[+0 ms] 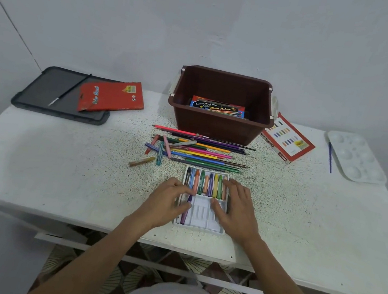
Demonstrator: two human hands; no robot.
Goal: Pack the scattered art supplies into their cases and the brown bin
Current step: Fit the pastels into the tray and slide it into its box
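Left hand (168, 202) curls thumb and fingertips on a purple crayon (186, 211), which lies lengthwise at the left slot of a white moulded plastic tray (202, 222). Right hand (237, 206) lies loose and spread on the tray's right side, holding nothing. Paper-wrapped crayons (205, 184) fill the tray's far row, side by side. Just beyond, slim pencils (207, 151) lie in a rough heap on the speckled white counter (62, 166), with loose crayons (160, 147) at its left end. Behind them stands the glossy brown bin (215, 127), a flat paint box (218, 106) inside. A pastel box (287, 142) lies just beside its right wall. Far left, a red card case (112, 96) rests on a grey lid (46, 97).
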